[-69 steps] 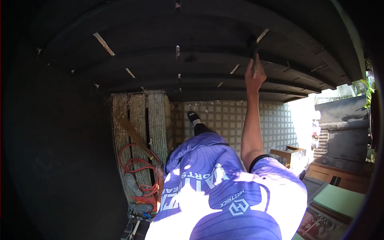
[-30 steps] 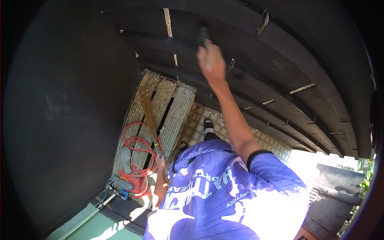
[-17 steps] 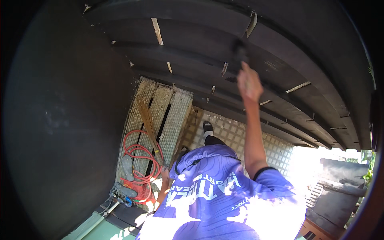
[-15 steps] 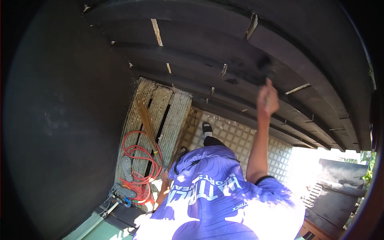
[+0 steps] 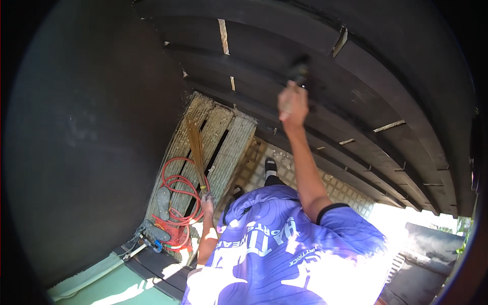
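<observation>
My right hand [image 5: 293, 101] is closed on a dark brush [image 5: 299, 71], blurred against the black-painted ribbed wall [image 5: 373, 91], which has several pale strips and chips showing through. My left hand [image 5: 207, 204] hangs low with curled fingers, just below the bound lower end of a straw broom [image 5: 195, 150] lying over pale ridged boards [image 5: 238, 142]; what it holds, if anything, is too small to make out. A coiled red hose [image 5: 174, 179] loops beside that hand.
Grey objects [image 5: 163, 203], a red item [image 5: 177, 244] and pipe fittings [image 5: 156, 245] lie at lower left. A plain dark wall [image 5: 86, 152] rises at left, above a pale green surface [image 5: 117, 287]. My feet stand on tiled floor [image 5: 290, 162]. Bright ground shows at right.
My right hand with the brush has swung left and a little up since half a second ago, after moving right and down before that. The view has shifted slightly.
</observation>
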A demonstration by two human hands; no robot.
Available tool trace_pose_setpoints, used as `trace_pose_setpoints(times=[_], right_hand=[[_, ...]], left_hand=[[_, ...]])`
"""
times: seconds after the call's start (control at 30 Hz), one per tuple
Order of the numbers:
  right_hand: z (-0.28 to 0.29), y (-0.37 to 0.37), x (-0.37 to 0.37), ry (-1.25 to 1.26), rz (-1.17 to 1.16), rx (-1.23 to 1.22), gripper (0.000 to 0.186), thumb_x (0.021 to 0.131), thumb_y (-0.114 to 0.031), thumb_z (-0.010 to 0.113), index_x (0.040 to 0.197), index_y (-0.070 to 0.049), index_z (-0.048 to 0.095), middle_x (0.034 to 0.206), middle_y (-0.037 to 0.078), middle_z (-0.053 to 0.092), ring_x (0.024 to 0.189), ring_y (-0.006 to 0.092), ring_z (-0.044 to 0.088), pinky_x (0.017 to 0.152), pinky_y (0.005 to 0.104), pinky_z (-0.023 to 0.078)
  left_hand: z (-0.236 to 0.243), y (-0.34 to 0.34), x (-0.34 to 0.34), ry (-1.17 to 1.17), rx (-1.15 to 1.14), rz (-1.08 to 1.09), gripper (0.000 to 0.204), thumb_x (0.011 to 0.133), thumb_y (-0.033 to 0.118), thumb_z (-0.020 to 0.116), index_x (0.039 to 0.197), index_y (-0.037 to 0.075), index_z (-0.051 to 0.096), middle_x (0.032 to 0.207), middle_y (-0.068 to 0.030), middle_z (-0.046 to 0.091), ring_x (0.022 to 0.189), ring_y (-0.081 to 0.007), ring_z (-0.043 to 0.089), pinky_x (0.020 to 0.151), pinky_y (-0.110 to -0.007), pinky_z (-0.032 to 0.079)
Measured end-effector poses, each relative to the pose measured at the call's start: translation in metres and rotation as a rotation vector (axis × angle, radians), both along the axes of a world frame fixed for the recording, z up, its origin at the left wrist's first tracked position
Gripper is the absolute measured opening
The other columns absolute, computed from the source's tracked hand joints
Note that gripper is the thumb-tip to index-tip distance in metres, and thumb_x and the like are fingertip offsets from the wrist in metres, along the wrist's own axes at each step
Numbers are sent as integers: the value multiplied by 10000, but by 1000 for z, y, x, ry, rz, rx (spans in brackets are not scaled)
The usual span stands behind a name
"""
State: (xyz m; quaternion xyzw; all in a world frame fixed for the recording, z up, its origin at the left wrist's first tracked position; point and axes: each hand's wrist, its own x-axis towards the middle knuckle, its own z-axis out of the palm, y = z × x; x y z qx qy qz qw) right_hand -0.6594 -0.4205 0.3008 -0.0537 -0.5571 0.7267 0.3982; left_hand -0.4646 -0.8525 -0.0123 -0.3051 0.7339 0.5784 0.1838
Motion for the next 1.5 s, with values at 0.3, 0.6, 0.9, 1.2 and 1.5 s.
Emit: trace_pose_setpoints(times=[0.3,0.6,0.9,1.2,1.5], right_hand=[[16,-10,-33,-128,-336,1099,339,825,-33,663,1157,-94,636,831,111,601,682,271,629,605,385,542],[9,133,208,-560,-1066,991,69,894,-40,613,952,-3,621,941,173,684,773,304,665,643,362,525],[78,81,101,-590,-1220,850,271,858,-105,656,1092,14,590,1003,208,644,900,373,644,752,405,525],[95,-14,-31,-83,-560,1090,264,782,-57,708,1037,-64,639,818,101,598,712,261,633,612,363,538],[86,119,129,-97,-882,1021,213,776,12,706,968,-73,739,768,70,688,642,146,653,588,269,533]], left_hand=[[-44,-21,58,-85,-19,66,337,892,162,541,1191,22,603,1063,-87,635,922,-211,623,755,-331,503],[-21,-56,93,-155,-94,-68,292,876,132,562,1135,6,608,1028,-90,645,800,-187,636,635,-303,500],[1,22,6,146,138,118,332,952,69,434,1260,31,551,1215,-81,621,970,-171,627,773,-281,482],[4,35,12,276,165,31,346,956,82,426,1288,51,520,1232,-59,604,937,-187,631,738,-307,469],[-30,-2,12,33,52,-160,344,948,103,456,1282,40,508,1146,-103,621,904,-201,639,696,-285,477]])
